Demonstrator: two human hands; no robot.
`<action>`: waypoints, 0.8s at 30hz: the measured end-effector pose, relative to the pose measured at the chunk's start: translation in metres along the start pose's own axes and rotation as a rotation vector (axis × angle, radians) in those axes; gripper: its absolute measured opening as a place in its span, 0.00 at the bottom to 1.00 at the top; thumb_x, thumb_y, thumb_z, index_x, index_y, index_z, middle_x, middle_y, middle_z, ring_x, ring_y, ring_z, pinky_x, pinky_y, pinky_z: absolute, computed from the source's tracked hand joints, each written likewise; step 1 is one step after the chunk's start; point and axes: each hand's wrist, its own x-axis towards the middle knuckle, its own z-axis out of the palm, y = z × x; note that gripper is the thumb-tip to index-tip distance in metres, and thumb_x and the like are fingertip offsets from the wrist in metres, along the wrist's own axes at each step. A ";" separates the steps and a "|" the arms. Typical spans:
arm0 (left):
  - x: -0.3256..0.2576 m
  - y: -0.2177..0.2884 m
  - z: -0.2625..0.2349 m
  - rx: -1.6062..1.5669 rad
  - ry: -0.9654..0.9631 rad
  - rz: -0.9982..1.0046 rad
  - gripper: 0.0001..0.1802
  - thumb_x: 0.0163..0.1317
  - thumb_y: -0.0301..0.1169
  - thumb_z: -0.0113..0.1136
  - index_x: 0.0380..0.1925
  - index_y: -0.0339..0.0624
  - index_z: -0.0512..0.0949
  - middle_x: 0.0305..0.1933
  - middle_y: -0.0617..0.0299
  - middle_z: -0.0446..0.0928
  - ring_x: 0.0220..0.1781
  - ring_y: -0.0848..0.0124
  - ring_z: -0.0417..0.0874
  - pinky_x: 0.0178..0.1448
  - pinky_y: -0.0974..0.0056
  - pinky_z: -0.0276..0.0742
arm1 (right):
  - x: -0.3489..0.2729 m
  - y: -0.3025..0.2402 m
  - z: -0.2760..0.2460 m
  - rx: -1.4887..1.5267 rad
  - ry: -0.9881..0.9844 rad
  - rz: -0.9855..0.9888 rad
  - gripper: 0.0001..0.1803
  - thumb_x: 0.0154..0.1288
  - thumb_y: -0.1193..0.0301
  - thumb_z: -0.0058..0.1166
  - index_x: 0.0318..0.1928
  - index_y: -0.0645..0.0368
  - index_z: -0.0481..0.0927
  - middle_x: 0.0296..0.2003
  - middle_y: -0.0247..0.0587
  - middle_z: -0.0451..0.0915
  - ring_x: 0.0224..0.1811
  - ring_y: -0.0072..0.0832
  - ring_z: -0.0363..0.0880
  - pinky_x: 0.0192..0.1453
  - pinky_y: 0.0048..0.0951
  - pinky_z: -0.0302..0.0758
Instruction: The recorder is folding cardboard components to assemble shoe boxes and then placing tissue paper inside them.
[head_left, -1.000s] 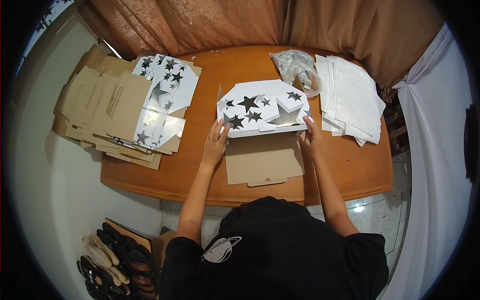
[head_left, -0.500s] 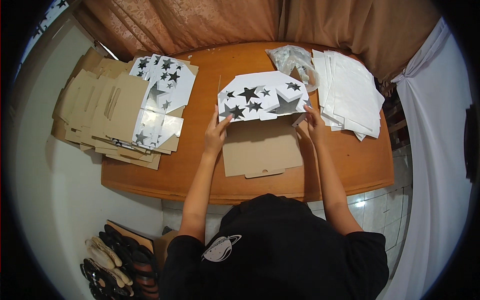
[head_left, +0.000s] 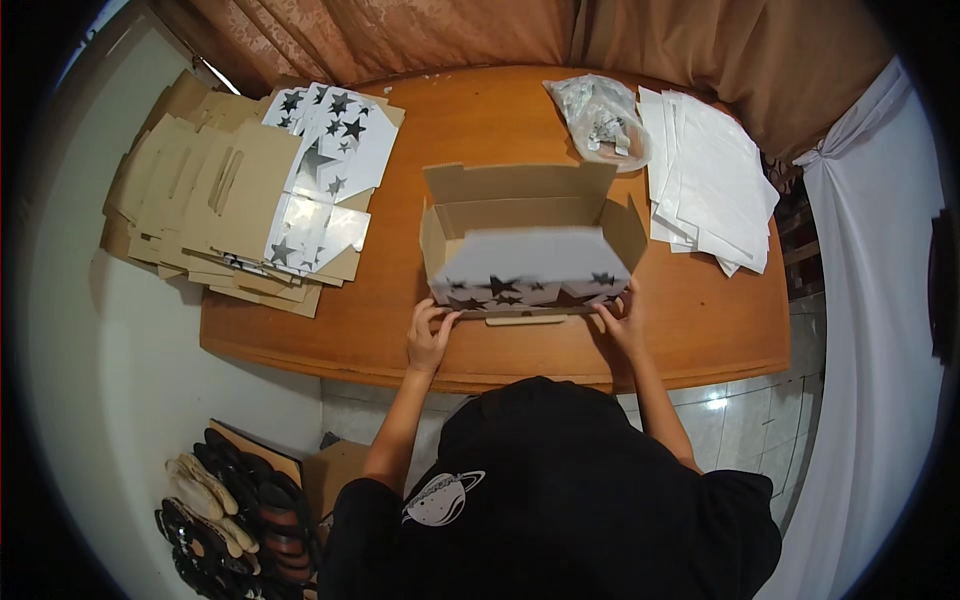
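Apparently both hands (head_left: 430,338) on box (head_left: 530,262)

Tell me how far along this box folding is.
Done: the star-printed box stands on the wooden table with its walls up, lid flap open. In hand: the left hand and right hand press its front lower corners. Left: the stack of flat cardboard blanks lies unfolded to the left.

A wooden table (head_left: 700,330) stands against brown curtains (head_left: 420,35). A white curtain (head_left: 870,300) hangs at right. Pale tiled floor (head_left: 740,420) reflects light.
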 end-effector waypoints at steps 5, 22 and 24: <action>0.018 0.049 0.008 0.147 -0.020 -0.162 0.51 0.44 0.39 0.71 0.60 0.34 0.46 0.47 0.42 0.69 0.52 0.53 0.73 0.55 0.58 0.70 | -0.001 -0.007 -0.018 -0.826 -0.234 0.012 0.32 0.55 0.61 0.57 0.57 0.61 0.62 0.49 0.47 0.73 0.57 0.45 0.66 0.62 0.66 0.19; 0.065 0.084 -0.022 0.191 -0.288 -0.431 0.63 0.43 0.56 0.65 0.67 0.51 0.30 0.66 0.44 0.55 0.69 0.50 0.54 0.63 0.34 0.16 | 0.034 -0.067 -0.035 -0.279 -0.504 0.533 0.41 0.48 0.44 0.60 0.54 0.61 0.67 0.49 0.43 0.73 0.49 0.29 0.71 0.68 0.49 0.29; 0.060 0.074 -0.016 0.307 -0.184 -0.207 0.63 0.42 0.57 0.64 0.67 0.53 0.31 0.68 0.42 0.47 0.70 0.47 0.48 0.62 0.32 0.19 | 0.036 -0.069 -0.037 -0.504 -0.562 0.525 0.41 0.49 0.44 0.58 0.55 0.61 0.66 0.50 0.44 0.72 0.52 0.31 0.70 0.68 0.48 0.34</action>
